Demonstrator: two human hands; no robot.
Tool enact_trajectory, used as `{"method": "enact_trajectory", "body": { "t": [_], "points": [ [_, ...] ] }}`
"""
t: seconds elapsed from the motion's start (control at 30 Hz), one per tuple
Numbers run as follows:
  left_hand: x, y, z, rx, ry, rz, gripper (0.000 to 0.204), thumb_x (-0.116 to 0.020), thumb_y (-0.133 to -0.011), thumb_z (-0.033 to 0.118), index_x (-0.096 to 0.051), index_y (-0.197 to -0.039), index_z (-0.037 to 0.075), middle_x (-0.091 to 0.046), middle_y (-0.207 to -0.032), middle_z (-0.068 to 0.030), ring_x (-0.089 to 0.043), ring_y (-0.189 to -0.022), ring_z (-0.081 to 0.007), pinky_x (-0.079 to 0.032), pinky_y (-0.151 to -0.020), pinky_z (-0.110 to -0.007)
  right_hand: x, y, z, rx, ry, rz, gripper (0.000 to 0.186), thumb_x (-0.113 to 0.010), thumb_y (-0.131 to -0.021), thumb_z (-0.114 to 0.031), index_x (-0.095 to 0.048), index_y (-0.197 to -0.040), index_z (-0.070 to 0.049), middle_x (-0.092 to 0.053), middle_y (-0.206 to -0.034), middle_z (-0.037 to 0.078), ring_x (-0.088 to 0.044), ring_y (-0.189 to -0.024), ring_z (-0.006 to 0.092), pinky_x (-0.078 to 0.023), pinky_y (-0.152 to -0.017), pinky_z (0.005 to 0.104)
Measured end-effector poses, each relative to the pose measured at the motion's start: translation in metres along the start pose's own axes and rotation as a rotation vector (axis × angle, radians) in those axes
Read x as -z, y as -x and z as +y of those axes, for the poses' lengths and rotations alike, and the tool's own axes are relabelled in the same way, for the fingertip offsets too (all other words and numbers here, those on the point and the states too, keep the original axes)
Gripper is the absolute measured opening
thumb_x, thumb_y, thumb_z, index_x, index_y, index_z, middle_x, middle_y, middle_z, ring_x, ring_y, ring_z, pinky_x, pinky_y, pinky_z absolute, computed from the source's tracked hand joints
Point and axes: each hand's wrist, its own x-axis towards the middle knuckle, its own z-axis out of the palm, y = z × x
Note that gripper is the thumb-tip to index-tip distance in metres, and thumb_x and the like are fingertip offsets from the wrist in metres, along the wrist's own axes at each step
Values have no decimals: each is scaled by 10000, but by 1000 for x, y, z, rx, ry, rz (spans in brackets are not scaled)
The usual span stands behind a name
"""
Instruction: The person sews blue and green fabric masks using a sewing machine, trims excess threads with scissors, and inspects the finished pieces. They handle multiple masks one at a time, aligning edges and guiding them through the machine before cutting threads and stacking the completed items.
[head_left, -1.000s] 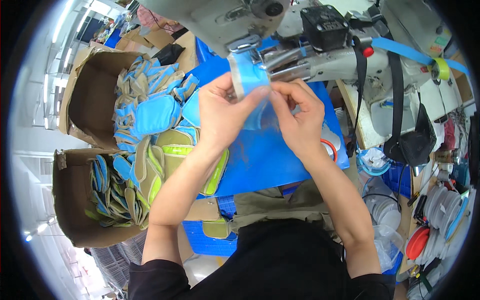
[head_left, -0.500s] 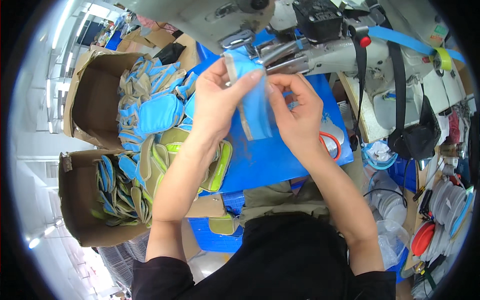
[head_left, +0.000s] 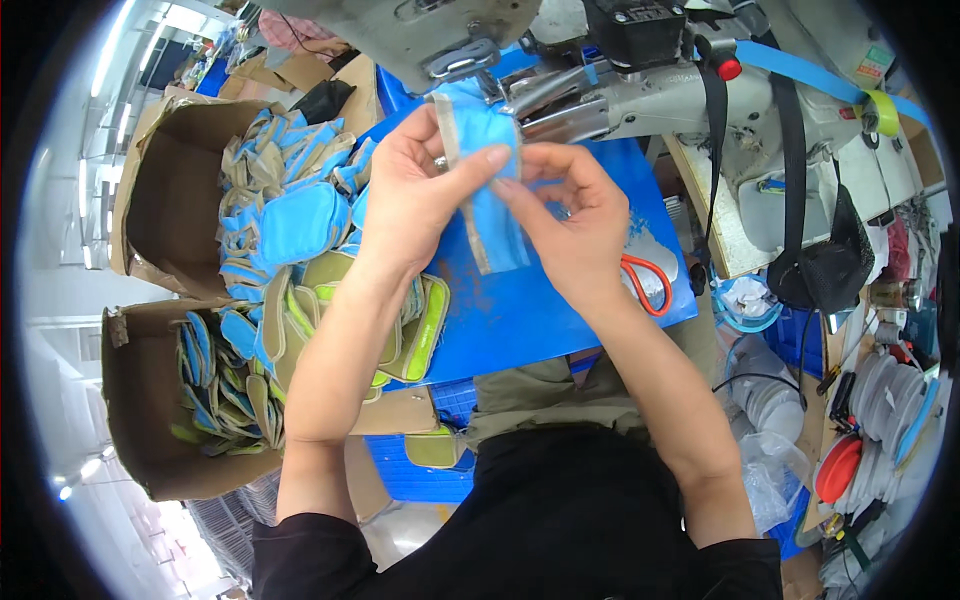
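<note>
Both my hands hold one strip-like blue fabric piece with beige edging, its top end at the needle area of a sewing machine. My left hand grips its left edge, thumb lying across the front and fingers behind. From the other side, my right hand pinches the right edge between thumb and bent fingers. A metal binding guide sits just above my right hand. The lower end of the fabric hangs loose over the blue table surface.
Left of the table, two cardboard boxes stand beside heaped blue-and-beige pieces and green-edged pieces. Red-handled scissors lie right of my right hand. Black straps and a blue tape hang from the machine; spools stand far right.
My right hand has moved left onto the fabric's right edge, and its thumb now presses on the piece. The whole view has shifted slightly.
</note>
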Motion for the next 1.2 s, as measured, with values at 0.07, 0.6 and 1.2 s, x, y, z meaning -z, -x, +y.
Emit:
{"method": "enact_trajectory", "body": {
  "t": [0.07, 0.6, 1.2],
  "points": [
    [-3, 0, -1, -13, -21, 12, 374, -815, -880, 26, -647, -1214, 24, -763, -1049, -53, -718, -920, -118, -569, -861, -287, -1, 0, 3, -34, -20, 10, 229, -814, -880, -27, -725, -1091, -20, -743, -976, 46, -694, -917, 109, -562, -768, 270],
    [-2, -4, -5, 239, 508, 79, 205, -750, -973, 161, -672, -1122, 43, -764, -1020, -46, -709, -871, -115, -557, -834, -302, 13, -6, 6, -60, -2, -101, 219, -801, -896, -15, -737, -1101, 25, -732, -1000, 61, -685, -888, 99, -553, -830, 257],
    [-25, 2, -2, 75, 253, 175, 293, -811, -886, 13, -675, -1146, 18, -766, -1024, -45, -708, -864, -79, -579, -785, -259, 20, -17, -33, -368, -128, -147, 238, -743, -959, -12, -709, -1189, 39, -730, -1002, 40, -657, -873, 61, -528, -789, 208]
  ]
}}
